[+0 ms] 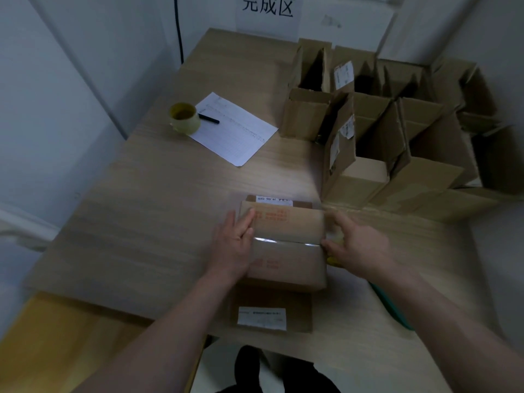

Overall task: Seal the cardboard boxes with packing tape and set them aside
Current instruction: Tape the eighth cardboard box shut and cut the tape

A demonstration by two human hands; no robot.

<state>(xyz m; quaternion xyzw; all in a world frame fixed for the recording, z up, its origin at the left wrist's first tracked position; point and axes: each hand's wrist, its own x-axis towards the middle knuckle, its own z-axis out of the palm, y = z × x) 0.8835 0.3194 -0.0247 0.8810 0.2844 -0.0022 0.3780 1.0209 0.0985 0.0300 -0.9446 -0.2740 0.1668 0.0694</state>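
A closed cardboard box (286, 259) with red print lies on the wooden table, near its front edge. A shiny strip of clear tape (286, 241) runs across the seam of its top flaps. My left hand (235, 245) lies flat on the box's left end, fingers straight, pressing the tape down. My right hand (357, 245) is at the box's right edge and grips a roll of packing tape (334, 236), mostly hidden under the fingers.
Several open-topped cardboard boxes (368, 131) crowd the table's right and back. A second tape roll (184, 117), a black pen (209, 119) and a printed sheet (235, 131) lie at the back left. A white paper sign (268, 12) hangs on the wall.
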